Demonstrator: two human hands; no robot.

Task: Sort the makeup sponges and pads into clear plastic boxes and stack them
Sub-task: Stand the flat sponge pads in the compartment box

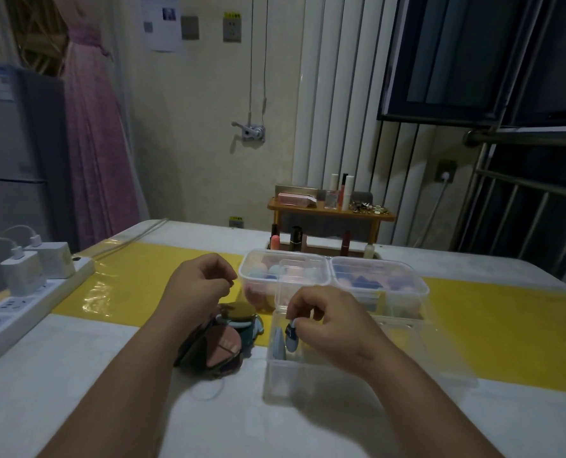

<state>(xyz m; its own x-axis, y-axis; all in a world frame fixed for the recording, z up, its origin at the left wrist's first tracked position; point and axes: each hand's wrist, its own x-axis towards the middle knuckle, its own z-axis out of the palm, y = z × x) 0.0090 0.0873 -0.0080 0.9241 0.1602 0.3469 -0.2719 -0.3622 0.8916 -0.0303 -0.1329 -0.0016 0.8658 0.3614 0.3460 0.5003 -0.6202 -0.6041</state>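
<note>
Right hand [327,322] pinched a small dark-blue oval makeup pad [291,338] by its top, in the mouth of the near clear plastic box [308,378]. The pad hung just beside a pale-blue teardrop sponge [279,347]. Left hand [199,285] was well apart, fingers curled, nothing seen in them. A sponge-filled clear plastic box [284,255] stood behind.

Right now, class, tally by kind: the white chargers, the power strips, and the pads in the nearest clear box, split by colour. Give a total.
White chargers: 2
Power strip: 1
Light blue pad: 1
Dark blue pad, pinched by the right hand: 1
Total: 5
</note>
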